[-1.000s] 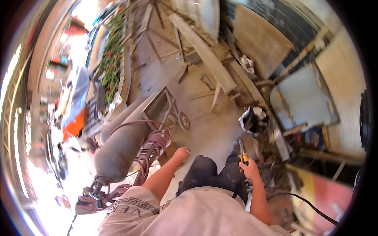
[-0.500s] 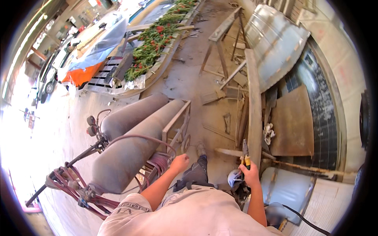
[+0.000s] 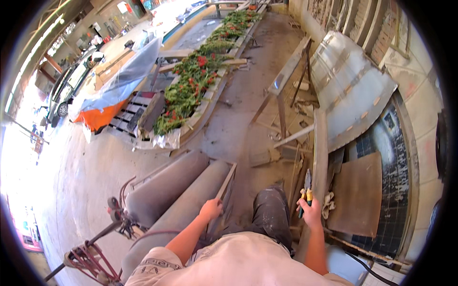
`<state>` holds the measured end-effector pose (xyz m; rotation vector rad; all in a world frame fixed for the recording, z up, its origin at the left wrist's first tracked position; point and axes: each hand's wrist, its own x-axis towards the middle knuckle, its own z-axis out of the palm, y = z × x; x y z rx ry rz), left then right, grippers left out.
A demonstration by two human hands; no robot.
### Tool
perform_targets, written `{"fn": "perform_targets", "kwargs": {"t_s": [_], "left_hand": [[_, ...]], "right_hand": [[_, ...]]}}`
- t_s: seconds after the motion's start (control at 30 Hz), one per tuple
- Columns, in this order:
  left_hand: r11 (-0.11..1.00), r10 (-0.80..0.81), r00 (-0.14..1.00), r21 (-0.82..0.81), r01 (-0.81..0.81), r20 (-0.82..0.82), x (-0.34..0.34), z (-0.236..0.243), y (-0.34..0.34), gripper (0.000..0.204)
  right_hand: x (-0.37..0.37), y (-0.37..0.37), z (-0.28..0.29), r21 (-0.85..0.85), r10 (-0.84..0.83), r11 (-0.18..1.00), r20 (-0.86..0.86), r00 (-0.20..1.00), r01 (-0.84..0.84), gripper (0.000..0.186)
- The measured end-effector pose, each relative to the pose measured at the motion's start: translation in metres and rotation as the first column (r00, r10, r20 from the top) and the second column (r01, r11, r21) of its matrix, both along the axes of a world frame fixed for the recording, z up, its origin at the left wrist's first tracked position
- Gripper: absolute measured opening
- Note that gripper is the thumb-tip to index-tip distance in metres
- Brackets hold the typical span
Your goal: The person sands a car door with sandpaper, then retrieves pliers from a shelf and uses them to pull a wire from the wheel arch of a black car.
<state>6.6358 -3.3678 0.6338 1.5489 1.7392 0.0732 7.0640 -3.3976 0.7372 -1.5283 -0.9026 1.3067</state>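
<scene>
Pliers [image 3: 308, 179] with yellow-and-black handles point jaws-up from my right hand [image 3: 312, 212], whose fingers are wrapped round the grips. My left hand [image 3: 211, 209] is curled into a fist with nothing visible in it. It shows in front of the metal cart frame [image 3: 226, 181]; whether it touches the frame I cannot tell. Two large gas cylinders [image 3: 167, 188] lean on that cart to my left, with gauges [image 3: 113, 208] at one end. A reddish hose [image 3: 157, 232] crosses the nearer cylinder.
Ahead, a long low frame [image 3: 210, 97] holds green plants [image 3: 195, 76] with red flowers. A narrow trestle [image 3: 286, 71] and a long beam [image 3: 320, 148] stand on the right, beside a curved metal sheet [image 3: 346, 86] and a brown board [image 3: 355, 195]. A car [image 3: 71, 90] is parked far left.
I have stepped forward, one knee now raised. The cylinders and trestle sit lower in view. My right hand still holds the pliers; the left remains a fist.
</scene>
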Motion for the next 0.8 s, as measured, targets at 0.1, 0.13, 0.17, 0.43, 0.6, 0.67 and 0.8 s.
{"fn": "perform_targets", "kwargs": {"t_s": [0.1, 0.13, 0.17, 0.43, 0.6, 0.67, 0.8], "left_hand": [[0.998, 0.051, 0.998, -0.044, -0.053, -0.035, -0.006, -0.02, 0.028, 0.033], [0.997, 0.055, 0.998, -0.059, -0.057, -0.036, -0.005, -0.026, 0.038, 0.033], [0.995, 0.059, 0.998, -0.073, -0.062, -0.038, -0.006, -0.033, 0.048, 0.033], [0.951, 0.098, 0.98, -0.275, -0.143, -0.174, -0.014, -0.08, 0.113, 0.034], [0.933, 0.293, 0.954, -0.199, -0.3, -0.067, 0.002, -0.051, 0.199, 0.033], [0.905, 0.403, 0.915, -0.136, -0.404, -0.037, 0.003, -0.041, 0.225, 0.033], [0.835, 0.511, 0.858, -0.211, -0.509, -0.049, -0.008, -0.05, 0.254, 0.032]], "right_hand": [[-0.002, 0.065, 0.01, -0.016, 0.042, 0.999, -0.044, 0.998, -0.043, 0.035], [-0.002, 0.085, 0.015, -0.045, 0.054, 0.997, -0.036, 0.998, -0.056, 0.035], [-0.002, 0.11, 0.019, -0.052, 0.073, 0.996, -0.007, 0.997, -0.074, 0.035], [0.006, 0.313, 0.033, 0.012, 0.276, 0.961, 0.043, 0.96, -0.276, 0.033], [0.017, 0.415, 0.047, 0.042, 0.362, 0.93, 0.046, 0.931, -0.364, 0.032], [0.017, 0.449, 0.049, 0.013, 0.384, 0.923, 0.038, 0.923, -0.384, 0.031], [0.003, 0.508, 0.061, -0.005, 0.436, 0.9, 0.037, 0.899, -0.436, 0.028]]}}
